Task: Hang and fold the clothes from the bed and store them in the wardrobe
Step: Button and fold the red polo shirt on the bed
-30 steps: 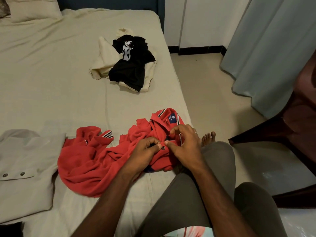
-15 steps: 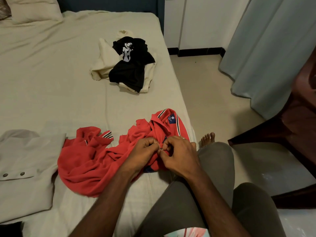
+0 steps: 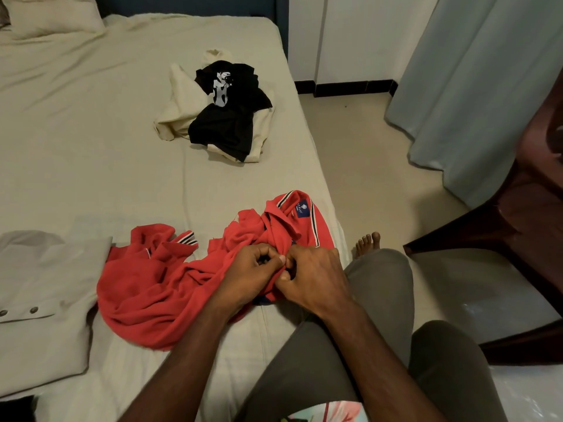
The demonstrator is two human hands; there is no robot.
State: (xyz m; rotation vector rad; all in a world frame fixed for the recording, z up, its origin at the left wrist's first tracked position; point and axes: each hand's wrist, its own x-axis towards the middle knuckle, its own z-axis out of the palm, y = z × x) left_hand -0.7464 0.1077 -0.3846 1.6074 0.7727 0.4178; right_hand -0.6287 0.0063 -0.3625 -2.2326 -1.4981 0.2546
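A red polo shirt (image 3: pixel 158 287) with a striped collar and a blue label lies crumpled on the bed (image 3: pixel 91 132) near its right edge. My left hand (image 3: pixel 253 272) and my right hand (image 3: pixel 313 278) meet over the shirt's front just below the collar, and both pinch the red cloth there between thumb and fingers. A black printed T-shirt (image 3: pixel 228 120) lies farther back on top of a cream garment (image 3: pixel 179 108). A grey buttoned shirt (image 3: pixel 39 303) lies flat at the left.
A pillow (image 3: pixel 51 13) sits at the bed's far left. Beside the bed are a tiled floor (image 3: pixel 359 153), a pale blue curtain (image 3: pixel 481 86) and a dark wooden chair (image 3: pixel 518 226) at the right. My knees and a bare foot (image 3: pixel 368 242) are beside the bed's edge.
My right hand has drawn down from the collar toward my left hand, and both now pinch the shirt's front closer together. The shirt's collar lies more exposed.
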